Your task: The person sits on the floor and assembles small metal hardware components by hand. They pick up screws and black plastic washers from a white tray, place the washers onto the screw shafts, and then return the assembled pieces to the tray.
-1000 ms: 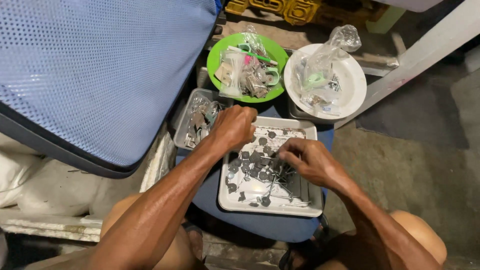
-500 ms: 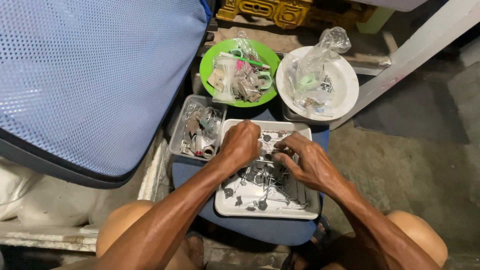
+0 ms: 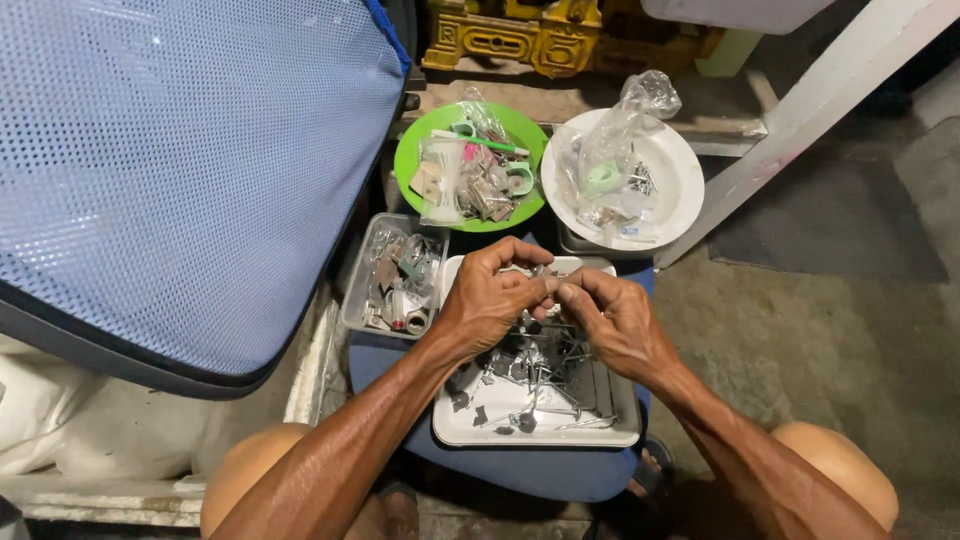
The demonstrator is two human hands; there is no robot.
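A white rectangular tray (image 3: 452, 425) full of several dark metal nails, screws and small parts rests on a blue stool seat (image 3: 390, 355) between my knees. My left hand (image 3: 490, 295) and my right hand (image 3: 612, 318) meet above the tray's far end. Their fingertips pinch a small dark metal piece (image 3: 543, 279) between them. The piece is mostly hidden by the fingers, so its kind is unclear.
A clear plastic box (image 3: 352, 300) of mixed hardware sits left of the tray. Behind stand a green plate (image 3: 407, 160) with small bags and a white plate (image 3: 680, 185) with a clear plastic bag (image 3: 620, 130). A blue mesh chair back (image 3: 180, 170) fills the left. A white beam (image 3: 800, 110) slants right.
Both hands have lifted off the parts in the tray and come together over its far end, pinching a small piece. The view has shifted slightly.
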